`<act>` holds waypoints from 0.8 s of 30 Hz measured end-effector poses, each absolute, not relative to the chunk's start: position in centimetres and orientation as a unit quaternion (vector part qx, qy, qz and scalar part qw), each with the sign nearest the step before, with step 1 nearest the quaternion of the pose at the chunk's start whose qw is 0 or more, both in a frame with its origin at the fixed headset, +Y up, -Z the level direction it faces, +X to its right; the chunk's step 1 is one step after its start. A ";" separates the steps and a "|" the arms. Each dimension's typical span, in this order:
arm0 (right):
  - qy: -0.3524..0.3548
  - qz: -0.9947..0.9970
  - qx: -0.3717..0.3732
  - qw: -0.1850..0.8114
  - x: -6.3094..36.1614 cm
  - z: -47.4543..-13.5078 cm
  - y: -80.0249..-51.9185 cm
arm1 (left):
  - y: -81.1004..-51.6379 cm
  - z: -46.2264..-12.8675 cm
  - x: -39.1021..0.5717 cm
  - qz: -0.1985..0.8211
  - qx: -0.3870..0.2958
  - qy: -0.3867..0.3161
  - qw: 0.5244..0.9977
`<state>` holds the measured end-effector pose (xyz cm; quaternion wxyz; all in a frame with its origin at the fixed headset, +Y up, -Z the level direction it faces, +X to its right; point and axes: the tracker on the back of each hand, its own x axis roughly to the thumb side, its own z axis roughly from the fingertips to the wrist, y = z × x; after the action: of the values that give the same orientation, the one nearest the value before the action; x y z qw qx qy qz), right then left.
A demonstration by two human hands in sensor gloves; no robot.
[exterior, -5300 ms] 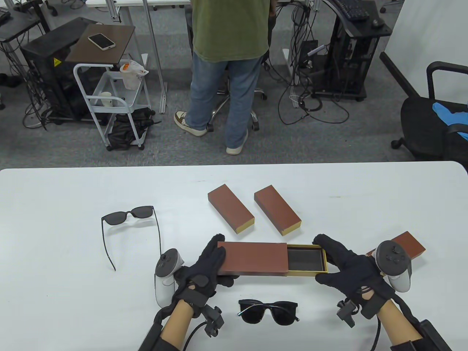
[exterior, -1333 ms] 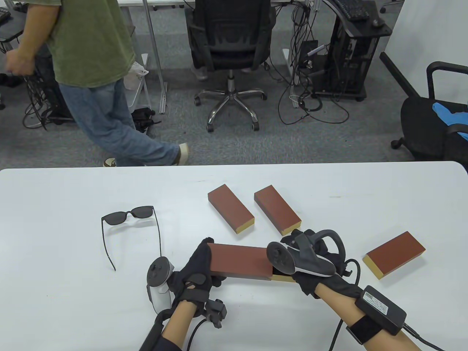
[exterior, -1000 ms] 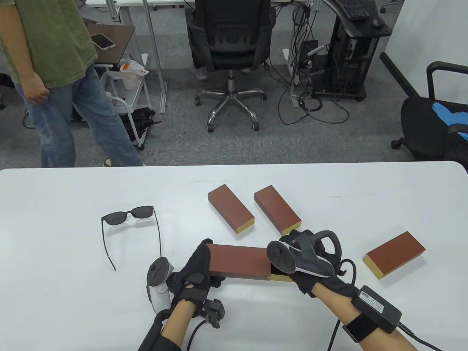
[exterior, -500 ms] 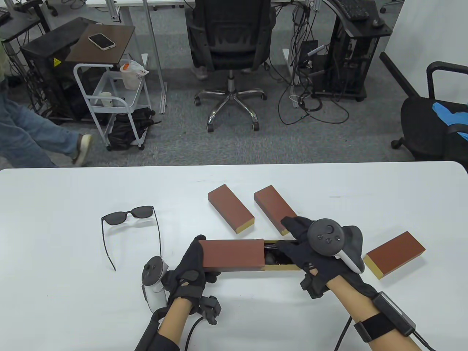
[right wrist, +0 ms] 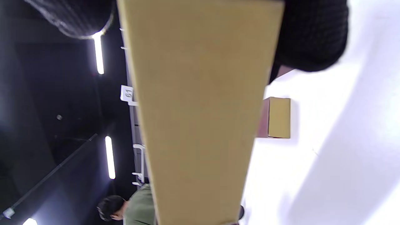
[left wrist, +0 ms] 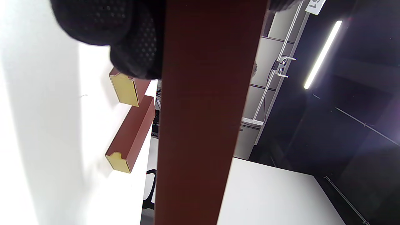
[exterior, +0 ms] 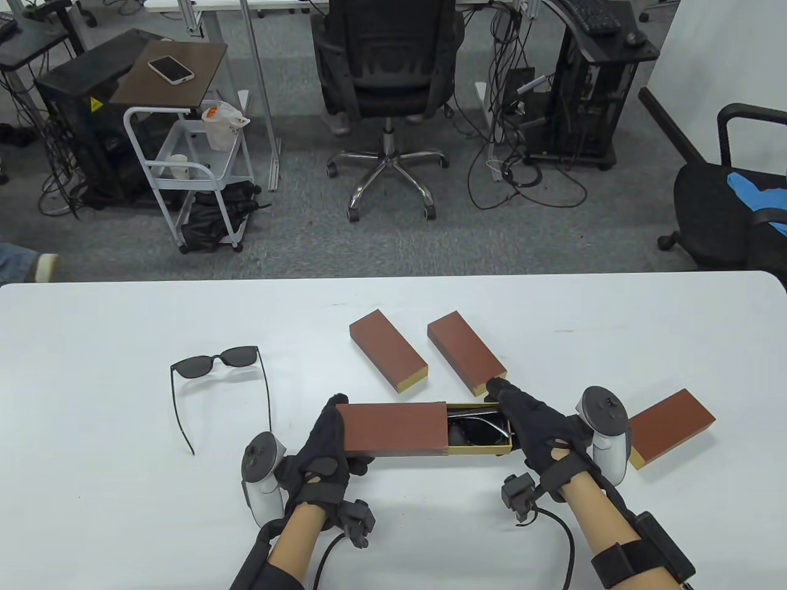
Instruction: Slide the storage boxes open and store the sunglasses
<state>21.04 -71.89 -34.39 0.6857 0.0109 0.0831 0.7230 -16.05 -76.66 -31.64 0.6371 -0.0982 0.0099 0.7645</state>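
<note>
Near the table's front edge, a brown storage box sleeve (exterior: 393, 427) lies crosswise, its left end gripped by my left hand (exterior: 329, 439). Its gold drawer (exterior: 476, 452) sticks out to the right with dark sunglasses (exterior: 476, 428) lying inside. My right hand (exterior: 522, 424) holds the drawer's right end, index finger along the far side. The left wrist view is filled by the sleeve (left wrist: 206, 109) under gloved fingers (left wrist: 131, 37). In the right wrist view the drawer's gold face (right wrist: 200, 109) sits between fingers (right wrist: 312, 37). A second pair of sunglasses (exterior: 215, 362) lies unfolded at the left.
Two closed brown boxes (exterior: 387, 350) (exterior: 467, 353) lie just behind the held box, close to my right index finger. A third box (exterior: 670, 427) lies right of my right hand. Beyond the table's far edge stand an office chair (exterior: 384, 74) and a cart (exterior: 184, 166).
The sunglasses from the table's front edge now lie in the drawer. My right hand has swung from above the drawer to its right end. The person behind the table has walked off left.
</note>
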 end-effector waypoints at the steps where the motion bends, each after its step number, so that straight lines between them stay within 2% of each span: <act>1: 0.083 0.716 0.011 0.693 21.1 -34.3 -72.0 | -76.7 -31.6 -16.0 0.764 -0.098 0.010 0.637; 10: 0.051 0.724 -0.013 0.688 21.6 -33.7 -73.7 | -77.0 -31.6 -15.7 0.757 -0.100 0.007 0.646; 20: -0.016 0.773 -0.013 0.634 21.7 -32.7 -73.1 | -77.0 -31.6 -15.7 0.750 -0.099 0.001 0.654; 22: -0.030 0.775 0.018 0.631 21.5 -32.4 -72.8 | -77.0 -31.6 -15.6 0.752 -0.100 -0.002 0.651; 24: -0.011 0.757 0.057 0.651 21.0 -32.3 -72.9 | -76.9 -31.6 -15.5 0.760 -0.101 0.000 0.642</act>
<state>21.03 -72.86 -32.30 0.6511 0.0570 -0.0107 0.7568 -15.47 -76.92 -31.56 0.6423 -0.1012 0.0001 0.7597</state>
